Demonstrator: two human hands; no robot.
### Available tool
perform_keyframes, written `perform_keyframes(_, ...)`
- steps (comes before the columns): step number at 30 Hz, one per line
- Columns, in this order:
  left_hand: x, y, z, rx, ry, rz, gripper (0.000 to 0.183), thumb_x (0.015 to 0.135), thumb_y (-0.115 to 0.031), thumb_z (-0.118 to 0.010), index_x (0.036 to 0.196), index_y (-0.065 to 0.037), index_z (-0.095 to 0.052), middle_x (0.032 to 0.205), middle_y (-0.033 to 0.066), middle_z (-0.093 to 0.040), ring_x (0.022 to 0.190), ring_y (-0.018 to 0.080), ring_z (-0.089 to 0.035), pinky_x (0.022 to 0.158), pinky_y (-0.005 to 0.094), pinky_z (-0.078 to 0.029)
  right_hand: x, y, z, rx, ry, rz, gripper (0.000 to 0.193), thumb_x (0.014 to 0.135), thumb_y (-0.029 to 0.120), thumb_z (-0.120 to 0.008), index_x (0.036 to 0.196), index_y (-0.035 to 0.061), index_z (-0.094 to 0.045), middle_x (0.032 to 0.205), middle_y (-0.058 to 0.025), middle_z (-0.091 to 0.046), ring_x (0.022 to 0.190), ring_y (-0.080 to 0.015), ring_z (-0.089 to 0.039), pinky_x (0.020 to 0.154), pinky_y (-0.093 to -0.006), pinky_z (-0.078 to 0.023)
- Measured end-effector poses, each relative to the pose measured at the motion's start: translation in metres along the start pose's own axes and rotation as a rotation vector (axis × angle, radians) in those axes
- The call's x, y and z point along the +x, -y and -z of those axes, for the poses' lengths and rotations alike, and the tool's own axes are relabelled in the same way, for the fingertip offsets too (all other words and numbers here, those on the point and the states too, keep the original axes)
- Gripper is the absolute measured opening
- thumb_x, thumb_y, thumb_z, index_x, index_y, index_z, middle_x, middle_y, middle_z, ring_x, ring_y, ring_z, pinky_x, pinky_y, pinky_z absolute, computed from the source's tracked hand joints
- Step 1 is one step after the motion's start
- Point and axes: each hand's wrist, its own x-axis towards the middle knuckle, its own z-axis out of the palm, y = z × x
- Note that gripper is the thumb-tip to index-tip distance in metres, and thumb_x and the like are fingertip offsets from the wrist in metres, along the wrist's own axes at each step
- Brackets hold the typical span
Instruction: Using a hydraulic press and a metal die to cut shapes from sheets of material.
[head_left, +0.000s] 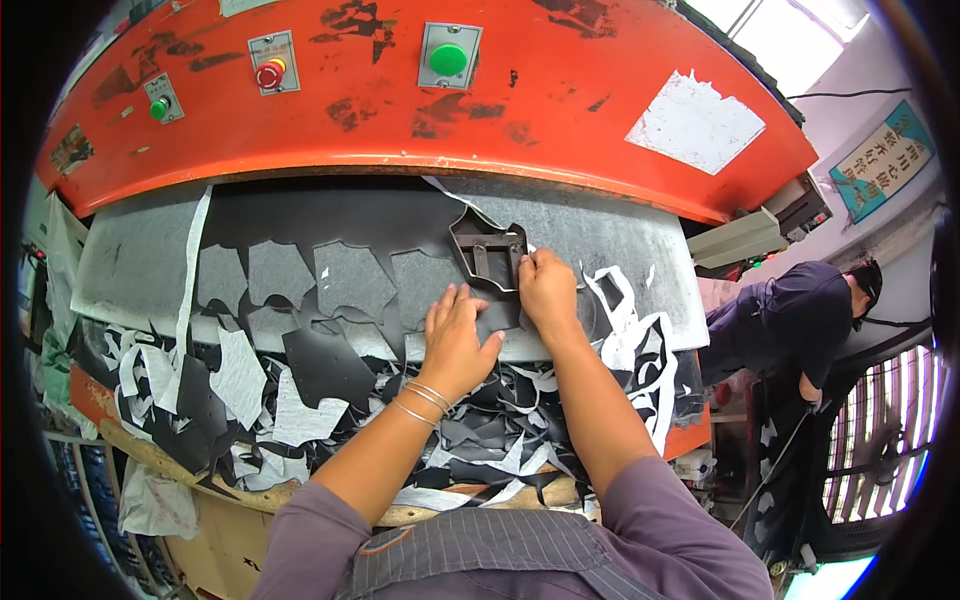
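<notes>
A dark metal cutting die, a many-sided frame with bars inside, rests on a black sheet of material. My right hand is closed on the die's right edge. My left hand lies with fingers stretched out on the sheet, just below and left of the die, holding nothing. Left of it runs a row of die-shaped holes, through which the grey cutting board shows. A narrow white strip crosses the sheet's left side.
An orange-red press beam spans the far side, carrying a large green button and a red knob. Black and white scraps pile along the near edge. At right, another person in dark clothes holds a thin rod.
</notes>
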Motion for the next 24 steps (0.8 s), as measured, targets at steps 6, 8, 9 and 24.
perform_keyframes(6,0.004,0.004,0.006,0.005,0.04,-0.017,0.046,0.078,-0.023,-0.069,0.115,-0.004,-0.049,0.137,0.029,-0.043,0.135,0.0413,-0.031,0.113,0.0506,-0.015,0.015,-0.004,0.027,0.266,0.339,-0.035,0.034,0.083,0.026,-0.068,0.104,-0.0002,-0.06,0.092,-0.0205,-0.066,0.083,-0.0393,-0.064,0.074,-0.0461,-0.049)
perform_keyframes(8,0.005,0.003,0.007,-0.049,0.041,0.048,0.047,0.079,-0.025,-0.069,0.117,-0.005,-0.048,0.142,0.0284,-0.038,0.138,0.04,-0.026,0.112,0.0488,-0.015,0.028,-0.024,0.044,0.289,0.499,0.079,0.089,0.067,0.032,-0.083,0.14,0.0035,-0.04,0.127,-0.0186,-0.058,0.115,-0.0342,-0.056,0.094,-0.041,-0.045)
perform_keyframes(9,0.007,0.001,0.006,-0.052,0.045,0.043,0.047,0.079,-0.025,-0.069,0.117,-0.005,-0.048,0.142,0.0284,-0.038,0.138,0.04,-0.026,0.112,0.0488,-0.015,0.036,-0.036,0.045,0.285,0.495,0.074,0.089,0.067,0.032,-0.083,0.14,0.0035,-0.04,0.127,-0.0186,-0.058,0.115,-0.0342,-0.056,0.094,-0.041,-0.045)
perform_keyframes(24,0.017,-0.005,0.024,0.091,0.23,-0.026,0.055,0.073,-0.037,-0.075,0.109,-0.004,-0.051,0.142,0.0351,-0.033,0.139,0.0406,-0.025,0.113,0.0501,-0.012,0.078,-0.058,0.028,0.233,0.8,0.474,0.127,0.05,0.043,-0.088,0.15,0.0065,-0.019,0.149,-0.0182,-0.034,0.138,-0.034,-0.03,0.115,-0.0466,-0.012)
